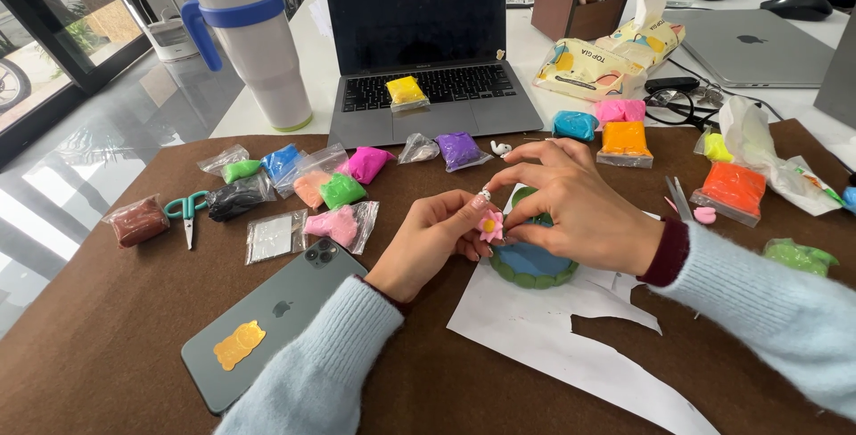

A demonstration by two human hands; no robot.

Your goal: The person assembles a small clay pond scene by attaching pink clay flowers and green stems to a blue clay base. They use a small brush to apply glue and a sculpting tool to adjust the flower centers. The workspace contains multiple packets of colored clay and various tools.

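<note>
At the far left of the brown felt mat [116, 337], a small clear bag of brown clay [136, 220] is seen, with green-handled scissors [185, 210] just beside it. A clear bag of black clay [236, 198] follows, and behind it bags of green clay [239, 168] and blue clay [282, 161] are laid. A flat bag of white clay [273, 237] and a bag of pale pink clay [335, 225] are placed nearer the front, with peach [310, 187], bright green [341, 190] and magenta [366, 164] bags behind them. A dark green phone with a yellow sticker [267, 328] is laid face down near the left sleeve. Behind the mat, a tall white tumbler with a blue handle [250, 38] and an open grey laptop [432, 52] are stood; a yellow clay bag [407, 92] is rested on the keyboard. A purple clay bag [459, 149] is set at the mat's back edge.

A small pink clay flower with a yellow centre [490, 225] is pinched between the thumb and fingertips of the left hand [432, 239]. The right hand [571, 208] is curled closed just beside it, its fingertips brought together above the flower; what they hold cannot be told. Under the right hand, a round blue clay disc with a green rim [530, 266] is rested on white cut paper [553, 337], the flower being held at its left edge.

Further right, turquoise [573, 124], pink [620, 110] and orange [624, 141] clay bags are lined up, then a second orange bag [734, 190] and a green clay lump [798, 257].
</note>
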